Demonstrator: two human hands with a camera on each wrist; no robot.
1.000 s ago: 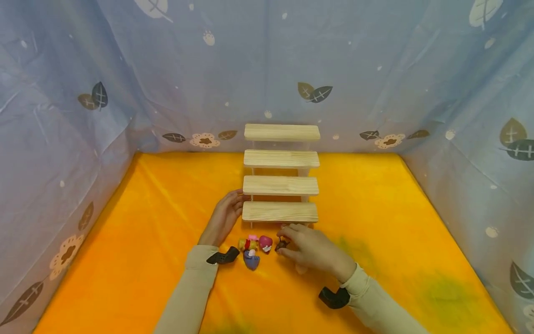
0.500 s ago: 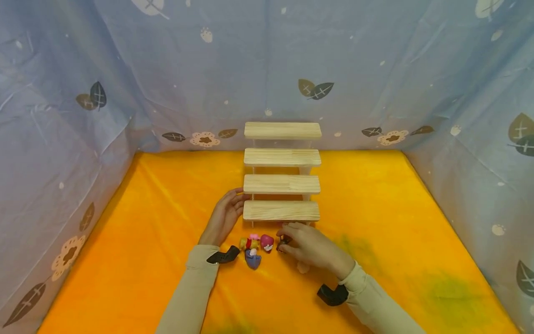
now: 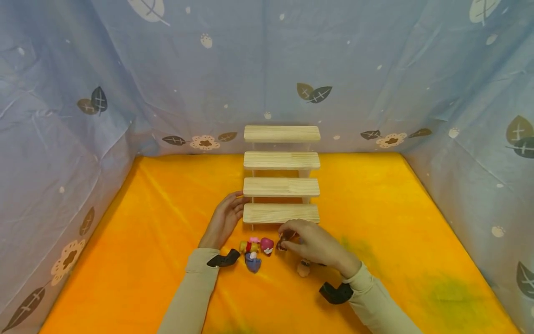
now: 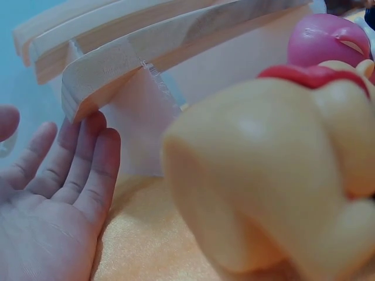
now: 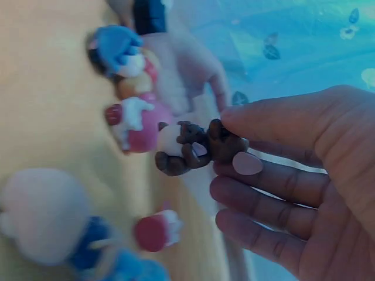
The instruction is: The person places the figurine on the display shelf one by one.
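My right hand (image 3: 319, 245) pinches a small dark brown animal figurine (image 5: 187, 146) with pinkish ear pads between thumb and fingers, just in front of the lowest step. My left hand (image 3: 223, 221) has its fingers extended, the tips at the left end of a wooden step shelf (image 3: 281, 213). Left of the right hand lie a yellow bear figurine (image 4: 252, 158) with a red top, a magenta-headed figurine (image 3: 267, 244) and a blue figurine (image 3: 252, 263). Below the right palm lies a figurine with a tan head (image 5: 44, 216) and blue clothes.
The shelf's tiers rise toward a pale blue leaf-print curtain (image 3: 267, 65) that also hangs at both sides. Yellow-orange cloth (image 3: 367, 199) covers the floor. In the right wrist view, a small red-and-white piece (image 5: 157, 230) shows near the tan-headed figurine.
My right hand has closed its fingertips on the brown figurine and raised it slightly. More of the tan-headed figurine shows beneath the hand. The left hand stays at the shelf.
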